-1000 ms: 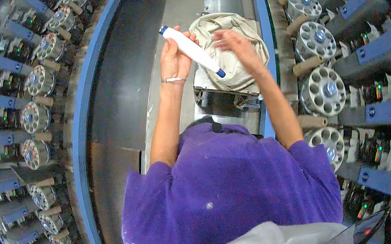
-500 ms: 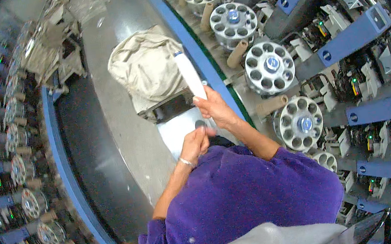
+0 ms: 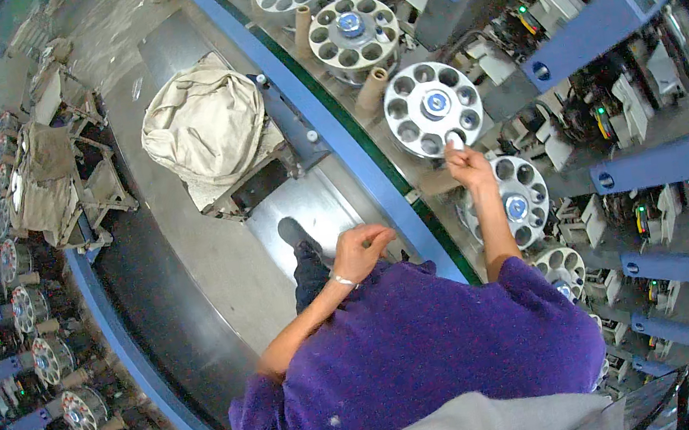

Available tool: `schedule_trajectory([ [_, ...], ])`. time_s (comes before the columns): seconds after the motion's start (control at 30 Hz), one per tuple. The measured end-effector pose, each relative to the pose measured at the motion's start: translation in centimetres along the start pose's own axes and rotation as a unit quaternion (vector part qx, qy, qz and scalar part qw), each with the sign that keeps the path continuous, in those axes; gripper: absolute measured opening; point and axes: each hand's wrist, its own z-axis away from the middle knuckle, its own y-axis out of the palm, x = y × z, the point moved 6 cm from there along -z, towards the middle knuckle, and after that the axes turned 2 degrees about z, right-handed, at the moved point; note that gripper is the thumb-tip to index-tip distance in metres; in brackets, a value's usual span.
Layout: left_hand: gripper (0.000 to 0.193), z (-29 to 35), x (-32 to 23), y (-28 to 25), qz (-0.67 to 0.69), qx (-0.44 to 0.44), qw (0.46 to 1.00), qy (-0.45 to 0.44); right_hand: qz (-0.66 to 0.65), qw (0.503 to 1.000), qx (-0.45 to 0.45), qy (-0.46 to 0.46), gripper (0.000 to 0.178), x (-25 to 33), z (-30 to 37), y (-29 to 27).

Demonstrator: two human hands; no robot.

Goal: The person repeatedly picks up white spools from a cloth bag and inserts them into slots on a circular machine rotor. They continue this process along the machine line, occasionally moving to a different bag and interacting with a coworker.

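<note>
My right hand (image 3: 469,165) reaches to a round grey magazine (image 3: 432,108) with a ring of open pockets and a blue centre knob. Its fingers close on the white end of a yarn bobbin (image 3: 454,140) at the magazine's near edge; most of the bobbin is out of sight. In front of my body, my left hand (image 3: 360,252) is bent with thumb and fingertips together. Whatever it pinches, if anything, is too small to make out. A second magazine (image 3: 517,208) sits just below my right wrist.
A cart with a cream cloth bag (image 3: 206,124) stands ahead on the left, beside a blue rail (image 3: 324,126). More magazines, brown paper tubes (image 3: 371,90) and blue machine arms (image 3: 591,39) line the right. Another machine row (image 3: 54,357) runs along the left.
My right hand has moved right, from before my body to the magazine, taking the white bobbin with it. My left hand stays near my body. The view has shifted along the machine.
</note>
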Motion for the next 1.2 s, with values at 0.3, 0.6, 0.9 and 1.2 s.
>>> schedule_trajectory([
  [0.3, 0.014, -13.8, 3.5, -12.6, -0.17, 0.091, 0.981, 0.012, 0.724, 0.226, -0.13, -0.638, 0.023, 7.1, 0.2, 8.8],
  [0.6, 0.019, -26.4, 9.6, -26.6, -0.14, -0.045, 0.988, 0.045, 0.846, -0.134, -0.379, -0.349, 0.066, 2.1, -16.7, 17.7],
  [0.9, 0.021, -42.1, 21.0, -54.6, -0.182, -0.184, 0.966, -0.025, 0.888, 0.372, 0.225, -0.152, 0.049, -41.5, -53.5, 25.0],
  [1.2, 0.028, -2.8, 40.9, -57.7, -0.22, -0.296, 0.613, -0.699, 0.623, 0.668, -0.133, 0.385, 0.088, -61.1, -77.1, 20.8],
])
